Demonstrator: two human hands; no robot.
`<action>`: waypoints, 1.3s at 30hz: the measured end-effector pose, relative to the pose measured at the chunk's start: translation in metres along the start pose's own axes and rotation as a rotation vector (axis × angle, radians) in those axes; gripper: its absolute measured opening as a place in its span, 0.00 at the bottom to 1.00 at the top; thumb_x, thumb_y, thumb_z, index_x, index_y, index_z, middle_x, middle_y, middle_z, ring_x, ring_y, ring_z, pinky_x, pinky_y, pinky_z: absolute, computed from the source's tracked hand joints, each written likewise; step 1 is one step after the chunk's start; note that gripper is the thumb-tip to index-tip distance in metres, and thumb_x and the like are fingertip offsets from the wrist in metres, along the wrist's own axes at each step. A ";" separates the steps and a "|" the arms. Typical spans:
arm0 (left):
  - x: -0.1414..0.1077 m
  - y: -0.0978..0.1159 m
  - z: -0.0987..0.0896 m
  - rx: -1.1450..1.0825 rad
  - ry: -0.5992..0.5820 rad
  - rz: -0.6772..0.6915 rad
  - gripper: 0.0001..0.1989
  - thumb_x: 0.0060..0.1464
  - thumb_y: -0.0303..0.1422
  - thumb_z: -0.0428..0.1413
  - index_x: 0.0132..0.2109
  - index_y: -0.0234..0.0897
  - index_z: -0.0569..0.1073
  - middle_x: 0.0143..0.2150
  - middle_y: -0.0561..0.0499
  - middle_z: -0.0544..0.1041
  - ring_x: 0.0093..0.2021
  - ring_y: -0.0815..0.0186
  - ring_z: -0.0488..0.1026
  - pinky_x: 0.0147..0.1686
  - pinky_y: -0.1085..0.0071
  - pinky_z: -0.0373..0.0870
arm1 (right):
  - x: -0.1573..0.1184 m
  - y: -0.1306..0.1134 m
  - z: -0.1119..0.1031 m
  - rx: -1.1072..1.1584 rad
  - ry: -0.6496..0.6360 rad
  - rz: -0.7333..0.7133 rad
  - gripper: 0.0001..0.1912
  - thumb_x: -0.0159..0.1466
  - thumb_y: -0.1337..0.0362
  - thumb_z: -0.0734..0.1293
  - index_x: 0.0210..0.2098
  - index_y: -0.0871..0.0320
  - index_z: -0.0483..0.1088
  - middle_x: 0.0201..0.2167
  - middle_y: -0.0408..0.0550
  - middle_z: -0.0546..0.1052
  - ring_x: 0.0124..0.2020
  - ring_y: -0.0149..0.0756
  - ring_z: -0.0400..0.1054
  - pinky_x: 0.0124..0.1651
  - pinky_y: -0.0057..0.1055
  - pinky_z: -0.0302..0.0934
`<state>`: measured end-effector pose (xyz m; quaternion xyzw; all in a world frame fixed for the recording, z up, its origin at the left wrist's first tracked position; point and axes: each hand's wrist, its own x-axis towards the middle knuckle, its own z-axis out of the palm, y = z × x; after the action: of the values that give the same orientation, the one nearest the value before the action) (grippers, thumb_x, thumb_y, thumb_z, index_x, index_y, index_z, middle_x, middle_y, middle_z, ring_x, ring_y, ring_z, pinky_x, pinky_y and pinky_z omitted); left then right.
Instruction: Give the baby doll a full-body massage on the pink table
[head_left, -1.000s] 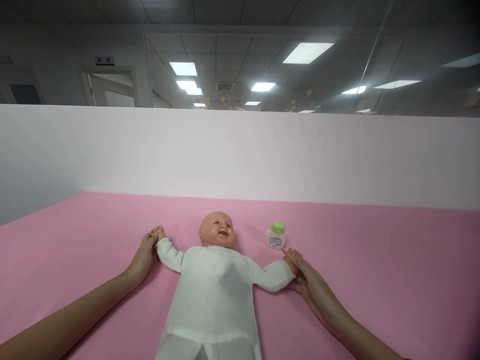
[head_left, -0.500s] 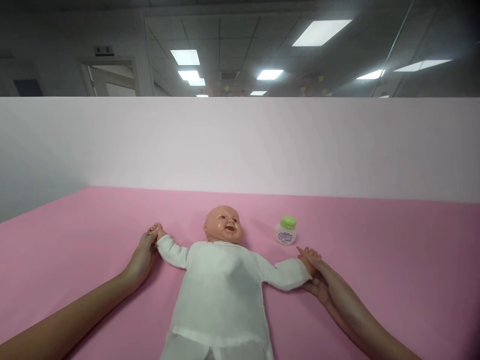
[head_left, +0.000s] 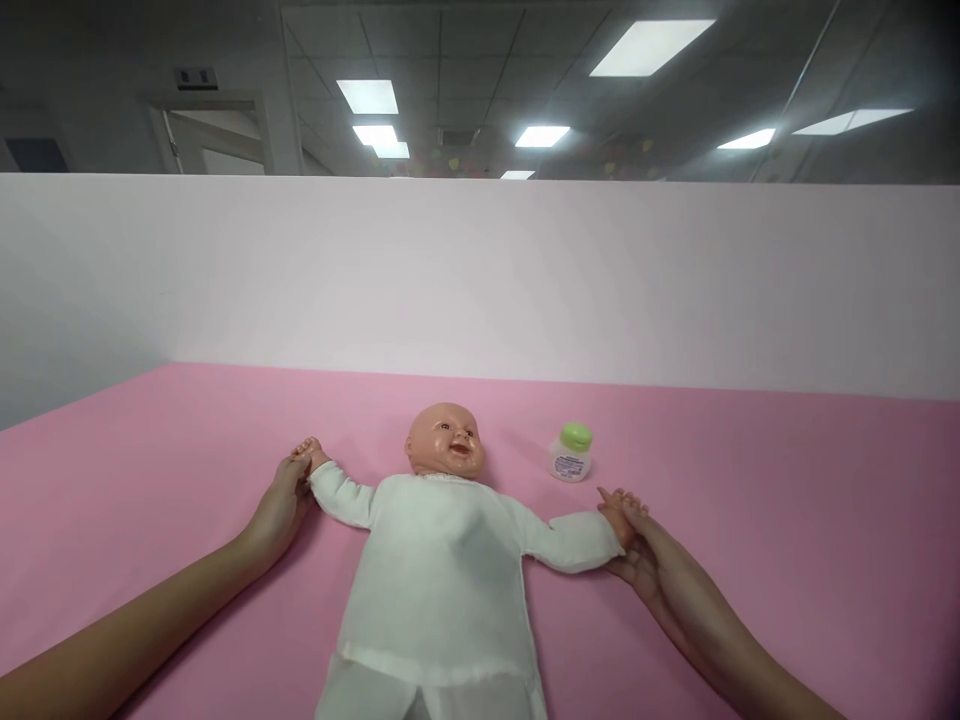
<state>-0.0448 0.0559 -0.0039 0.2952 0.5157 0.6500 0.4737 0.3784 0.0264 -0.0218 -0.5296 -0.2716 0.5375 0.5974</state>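
doll (head_left: 442, 570): on its back, pink desk (head_left: 787, 470)
left hand (head_left: 276, 510): curled round doll, one wrist end, likely steadying arm
right hand (head_left: 660, 560): gripping other end likewise, arms outspread
bottle (head_left: 571, 456): near right hand, untouched

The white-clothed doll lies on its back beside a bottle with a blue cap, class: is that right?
Blue is wrong: the head view shows a green cap. The white-clothed doll does lie on its back beside the bottle.
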 end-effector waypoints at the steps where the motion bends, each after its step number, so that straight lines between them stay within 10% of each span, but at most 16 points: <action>1: 0.001 -0.001 0.000 -0.001 -0.007 0.005 0.13 0.43 0.38 0.60 0.33 0.40 0.65 0.31 0.55 0.68 0.35 0.66 0.68 0.32 0.74 0.71 | -0.001 -0.001 0.001 0.001 0.006 0.005 0.19 0.72 0.57 0.65 0.59 0.52 0.75 0.64 0.46 0.76 0.59 0.45 0.75 0.47 0.32 0.80; 8: 0.003 -0.003 -0.002 0.003 -0.018 0.023 0.14 0.41 0.37 0.60 0.32 0.40 0.63 0.30 0.56 0.65 0.34 0.67 0.66 0.32 0.74 0.71 | -0.004 -0.005 0.007 0.030 0.079 0.035 0.20 0.74 0.57 0.63 0.62 0.54 0.72 0.58 0.50 0.81 0.50 0.42 0.80 0.38 0.28 0.80; 19: 0.008 -0.007 -0.003 0.005 0.044 0.009 0.12 0.46 0.39 0.59 0.36 0.40 0.66 0.33 0.54 0.70 0.38 0.64 0.70 0.36 0.71 0.72 | -0.007 -0.008 0.009 -0.030 0.092 0.018 0.22 0.75 0.58 0.61 0.65 0.57 0.70 0.64 0.52 0.76 0.61 0.45 0.75 0.61 0.40 0.72; 39: 0.004 -0.005 -0.002 0.026 0.031 0.007 0.10 0.51 0.38 0.57 0.37 0.40 0.65 0.34 0.54 0.70 0.40 0.65 0.70 0.37 0.72 0.72 | -0.003 -0.002 0.005 -0.038 0.062 -0.008 0.16 0.72 0.56 0.65 0.55 0.51 0.78 0.63 0.44 0.77 0.64 0.45 0.71 0.60 0.36 0.74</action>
<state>-0.0465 0.0586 -0.0095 0.2929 0.5304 0.6495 0.4593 0.3739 0.0252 -0.0178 -0.5560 -0.2652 0.5131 0.5977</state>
